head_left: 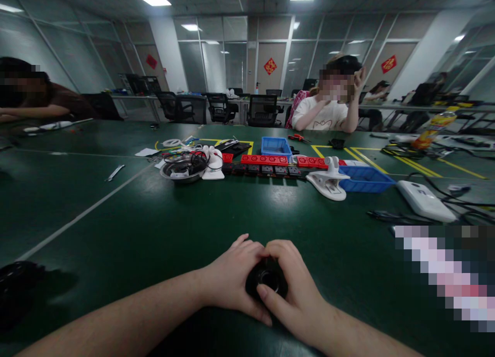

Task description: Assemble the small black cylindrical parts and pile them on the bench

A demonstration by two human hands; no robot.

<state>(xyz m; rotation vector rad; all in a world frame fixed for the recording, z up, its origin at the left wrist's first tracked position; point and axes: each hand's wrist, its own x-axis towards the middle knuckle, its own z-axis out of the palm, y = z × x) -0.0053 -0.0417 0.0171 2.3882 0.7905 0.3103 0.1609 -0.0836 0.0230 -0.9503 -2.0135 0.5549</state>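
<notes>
Close in front of me on the green table sits a small black round object with a dark ring-shaped hollow in its top (pixel 267 274); its exact kind does not show. My left hand (pixel 234 277) is curved around its left side, with the thumb near the front. From the right, my right hand (pixel 299 287) wraps it, thumb tip at the front rim and fingers over the far side. The fingertips of both hands meet behind the object, and its lower part is hidden.
Across the table stand a metal bowl of cables (pixel 185 172), red and black power strips (pixel 266 164), a white clip (pixel 331 181) and blue trays (pixel 365 179). A wrench (pixel 115 172) lies left, a white box (pixel 425 200) right. People sit beyond.
</notes>
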